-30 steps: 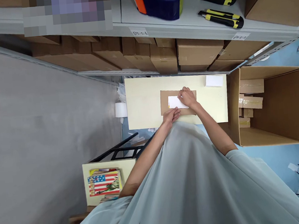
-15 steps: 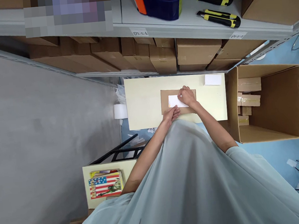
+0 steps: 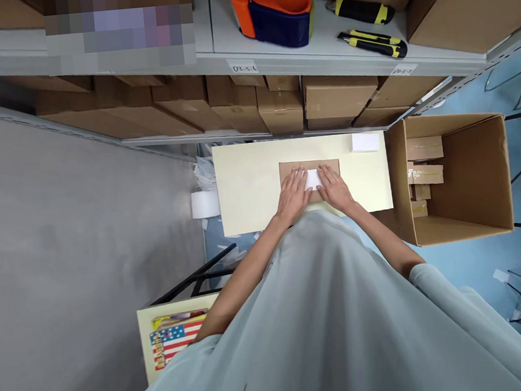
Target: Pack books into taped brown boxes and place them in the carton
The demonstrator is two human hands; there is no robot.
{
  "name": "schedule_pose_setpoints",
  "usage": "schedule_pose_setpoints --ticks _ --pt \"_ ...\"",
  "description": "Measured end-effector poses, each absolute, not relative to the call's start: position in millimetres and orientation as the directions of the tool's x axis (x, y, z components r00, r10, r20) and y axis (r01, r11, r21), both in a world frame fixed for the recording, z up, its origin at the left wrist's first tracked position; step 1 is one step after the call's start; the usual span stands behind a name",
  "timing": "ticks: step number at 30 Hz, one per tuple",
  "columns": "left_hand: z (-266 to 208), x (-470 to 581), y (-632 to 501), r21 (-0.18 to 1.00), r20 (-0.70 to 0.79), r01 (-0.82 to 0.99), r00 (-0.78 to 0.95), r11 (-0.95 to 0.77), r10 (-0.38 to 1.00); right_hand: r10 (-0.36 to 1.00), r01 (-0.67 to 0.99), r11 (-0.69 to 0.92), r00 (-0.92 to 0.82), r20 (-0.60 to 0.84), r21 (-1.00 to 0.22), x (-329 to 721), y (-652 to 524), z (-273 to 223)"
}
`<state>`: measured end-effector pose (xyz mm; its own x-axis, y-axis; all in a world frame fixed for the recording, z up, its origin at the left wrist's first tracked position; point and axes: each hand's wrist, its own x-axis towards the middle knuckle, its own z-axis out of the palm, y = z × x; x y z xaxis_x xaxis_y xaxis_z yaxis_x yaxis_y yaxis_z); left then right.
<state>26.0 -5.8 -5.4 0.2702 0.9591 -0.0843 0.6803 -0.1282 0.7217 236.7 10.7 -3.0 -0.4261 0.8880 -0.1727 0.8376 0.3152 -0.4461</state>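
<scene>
Grey wall point(image 3: 85, 223) stands to the left and blue floor point(image 3: 460, 287) shows to the right, as seen in the head view, the only view on record. Across the top runs a metal shelf point(image 3: 286, 66). Its upper level carries an orange and navy holder point(image 3: 272, 18) and two black and yellow cutters point(image 3: 360, 11), lying one nearer the shelf edge than the other. A row of brown boxes point(image 3: 340, 95) fills the level below. Part of the shelf at upper left is obscured by a pixelated patch.

Below the shelf, a pale table point(image 3: 250, 187) bears a flat piece of cardboard point(image 3: 312, 164), right of the table's middle. On the cardboard lies a white label point(image 3: 312, 179), its middle visible between the two hands; how far it runs beneath the fingers cannot be told. Left hand point(image 3: 294, 189): palm down, fingers extended, resting over the label's left part and the cardboard. Right hand point(image 3: 333, 186): likewise flat, fingers extended, over the right part. Neither hand is clenched or grasping anything.

A white stack point(image 3: 365, 142) sits at the table's far right corner. Just beside the table's right end stands a large carton point(image 3: 477, 170), open, with several small boxes point(image 3: 424, 148) inside. A white roll point(image 3: 205, 204) is near the left end. At lower left, magazines point(image 3: 177, 343) lie on a side table point(image 3: 145, 333), partly hidden by the left arm and sleeve.
</scene>
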Motion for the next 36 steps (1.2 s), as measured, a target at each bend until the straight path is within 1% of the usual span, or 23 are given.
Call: schedule_pose_setpoints --ticks 2,4,6,11,17,19,23,25,29,33,36 --pt "-15.3 25.4 -0.6 0.63 -0.101 0.737 0.39 -0.244 0.915 0.887 0.855 0.298 -0.412 -0.208 -0.424 234.8 0.0 -11.9" --pt "-25.4 26.9 2.8 0.58 -0.14 0.775 0.4 -0.253 0.906 0.903 0.88 0.26 -0.368 -0.224 -0.397 230.8 -3.9 -20.5" --pt "-33.2 28.8 4.0 0.561 -0.17 0.8 0.363 -0.213 0.916 0.92 0.903 0.223 -0.32 -0.226 -0.368 226.7 -3.1 -26.8" --pt "-39.4 31.2 2.9 0.577 -0.202 0.801 0.33 -0.16 0.922 0.928 0.924 0.202 -0.286 -0.236 -0.325 222.2 0.7 -32.1" --pt "-38.0 25.6 3.5 0.561 -0.208 0.806 0.359 -0.19 0.91 0.929 0.922 0.211 -0.293 -0.228 -0.324 222.6 -1.9 -31.0" --pt "-38.1 17.7 5.6 0.544 -0.213 0.82 0.341 -0.179 0.915 0.935 0.926 0.202 -0.279 -0.218 -0.319 226.7 -2.0 -30.7" --pt "-38.9 -2.9 12.3 0.48 -0.237 0.871 0.244 -0.105 0.94 0.964 0.955 0.124 -0.181 -0.198 -0.269 242.1 -0.3 -32.1" --pt "-38.3 -9.1 15.1 0.463 -0.248 0.881 0.231 -0.095 0.941 0.969 0.961 0.112 -0.162 -0.187 -0.252 248.2 0.9 -32.8" --pt "-33.8 -3.8 15.9 0.464 -0.215 0.874 0.268 -0.143 0.939 0.968 0.956 0.145 -0.19 -0.164 -0.255 245.9 1.8 -31.4" --pt "-30.8 14.4 12.8 0.512 -0.181 0.829 0.359 -0.224 0.915 0.951 0.937 0.204 -0.259 -0.17 -0.285 229.5 0.8 -30.6" --pt "-33.5 23.2 11.4 0.528 -0.189 0.821 0.361 -0.215 0.913 0.942 0.925 0.214 -0.28 -0.183 -0.313 220.3 0.4 -33.1"
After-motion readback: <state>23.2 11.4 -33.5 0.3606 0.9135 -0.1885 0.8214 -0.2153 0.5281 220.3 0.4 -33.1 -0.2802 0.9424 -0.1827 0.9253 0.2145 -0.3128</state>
